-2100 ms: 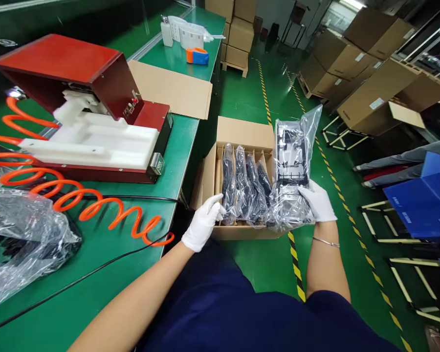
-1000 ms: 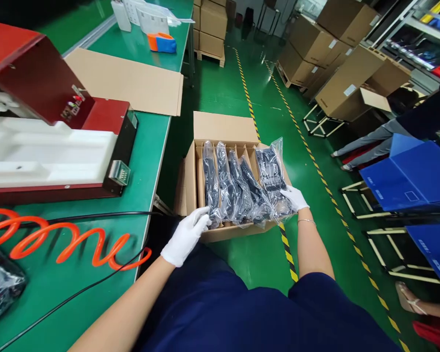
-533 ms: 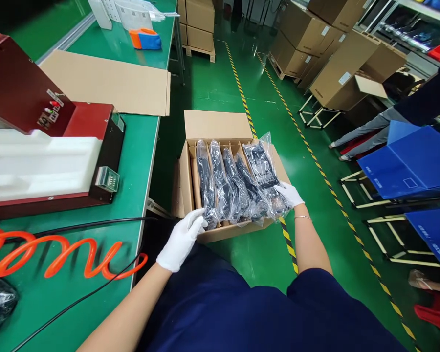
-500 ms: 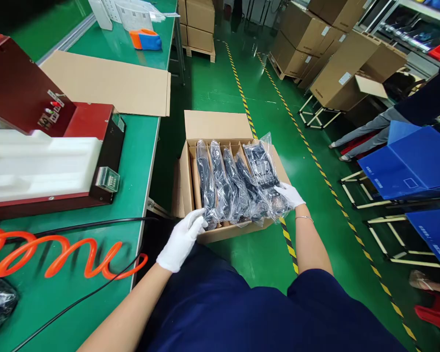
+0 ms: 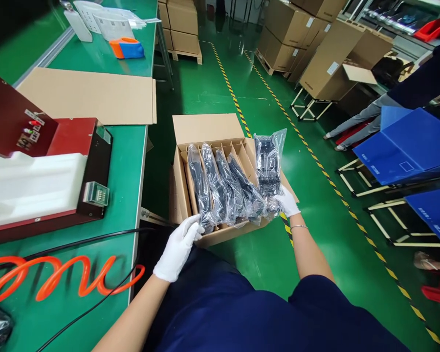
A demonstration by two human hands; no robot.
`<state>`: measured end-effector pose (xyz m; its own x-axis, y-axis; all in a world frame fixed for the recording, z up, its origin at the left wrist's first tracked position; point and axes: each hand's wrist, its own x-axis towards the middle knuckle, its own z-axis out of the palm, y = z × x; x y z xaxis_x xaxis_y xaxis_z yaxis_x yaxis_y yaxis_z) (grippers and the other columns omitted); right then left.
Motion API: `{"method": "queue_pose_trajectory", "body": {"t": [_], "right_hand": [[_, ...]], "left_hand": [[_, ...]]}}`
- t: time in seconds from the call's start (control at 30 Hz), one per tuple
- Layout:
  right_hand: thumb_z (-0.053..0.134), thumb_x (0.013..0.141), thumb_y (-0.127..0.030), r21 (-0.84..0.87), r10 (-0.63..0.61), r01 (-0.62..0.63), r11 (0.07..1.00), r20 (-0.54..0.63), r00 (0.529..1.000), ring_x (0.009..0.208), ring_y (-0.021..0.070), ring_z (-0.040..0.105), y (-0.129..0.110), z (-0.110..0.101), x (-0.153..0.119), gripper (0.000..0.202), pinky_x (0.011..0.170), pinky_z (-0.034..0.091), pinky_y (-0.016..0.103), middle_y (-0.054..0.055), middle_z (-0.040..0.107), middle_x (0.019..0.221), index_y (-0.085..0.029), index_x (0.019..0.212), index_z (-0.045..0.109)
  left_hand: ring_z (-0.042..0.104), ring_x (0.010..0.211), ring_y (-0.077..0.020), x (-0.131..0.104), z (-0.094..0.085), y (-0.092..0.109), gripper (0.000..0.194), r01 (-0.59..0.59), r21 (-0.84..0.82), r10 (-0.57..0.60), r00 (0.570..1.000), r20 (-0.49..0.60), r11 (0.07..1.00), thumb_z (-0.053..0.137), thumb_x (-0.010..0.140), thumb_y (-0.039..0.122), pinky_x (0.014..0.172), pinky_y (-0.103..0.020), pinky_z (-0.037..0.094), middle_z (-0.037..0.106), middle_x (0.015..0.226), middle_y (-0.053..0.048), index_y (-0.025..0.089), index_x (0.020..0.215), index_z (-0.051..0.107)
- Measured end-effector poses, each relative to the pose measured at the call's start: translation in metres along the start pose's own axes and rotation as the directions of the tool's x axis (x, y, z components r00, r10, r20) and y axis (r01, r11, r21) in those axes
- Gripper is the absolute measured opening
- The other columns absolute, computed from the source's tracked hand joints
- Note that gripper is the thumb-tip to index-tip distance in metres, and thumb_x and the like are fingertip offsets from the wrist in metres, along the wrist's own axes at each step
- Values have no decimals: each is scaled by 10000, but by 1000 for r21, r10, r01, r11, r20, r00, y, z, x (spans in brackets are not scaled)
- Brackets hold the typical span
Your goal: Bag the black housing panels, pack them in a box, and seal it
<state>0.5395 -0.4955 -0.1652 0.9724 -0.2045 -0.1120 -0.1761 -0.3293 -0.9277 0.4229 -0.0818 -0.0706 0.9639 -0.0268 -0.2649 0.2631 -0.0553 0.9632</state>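
A cardboard box (image 5: 220,238) with upright dividers stands open in front of me. Several black parts in clear plastic bags (image 5: 214,183) stand in its slots, side by side. My right hand (image 5: 288,201), in a white glove, grips the lower end of another bagged black part (image 5: 268,159). That part is raised and turned broad side up over the box's right side. My left hand (image 5: 179,248), also white-gloved, is closed at the box's near left corner, fingertips at the rim beside the leftmost bag. What its fingertips press on is partly hidden.
On the left, a green workbench (image 5: 126,195) carries a red-and-black machine (image 5: 73,132), a coiled orange hose (image 5: 84,281) and flat cardboard (image 5: 95,98). Blue bins (image 5: 407,151) on stands and a person's legs (image 5: 370,120) are at right. Stacked cartons (image 5: 289,34) stand behind.
My right hand has lifted the rightmost bagged part and turned it more upright, away from the other bags. My left hand stays at the box corner. The view has shifted slightly right.
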Motion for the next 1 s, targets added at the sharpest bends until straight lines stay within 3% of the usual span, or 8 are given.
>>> {"method": "queue_pose_trajectory", "body": {"t": [0.4,0.7,1.0], "right_hand": [[662,608,-318,73,-46,50,996,-51,998,1334,323,506,-2,5,-6,820,1164,377,447,125,587,1396,-110,1394,553],[689,643,-391,132,-85,93,987,-71,994,1326,320,521,-10,8,-8,806,1151,409,433,134,590,1388,-108,1387,563],[669,635,-356,129,-106,113,985,-54,993,1326,320,521,-10,6,-6,810,1163,392,440,125,583,1396,-101,1396,558]], "left_hand": [[569,727,-153,0,3,0,590,39,-31,-39,999,-12,999,588,859,588,773,-329,501,647,856,-32,134,1237,582],[553,714,-140,-1,4,5,624,52,-69,-54,998,-24,996,640,818,609,754,-320,490,649,844,-24,134,1221,586],[556,705,-137,-1,6,5,628,56,-84,-58,998,-29,995,663,801,597,742,-315,487,661,828,-22,127,1210,588]]}}
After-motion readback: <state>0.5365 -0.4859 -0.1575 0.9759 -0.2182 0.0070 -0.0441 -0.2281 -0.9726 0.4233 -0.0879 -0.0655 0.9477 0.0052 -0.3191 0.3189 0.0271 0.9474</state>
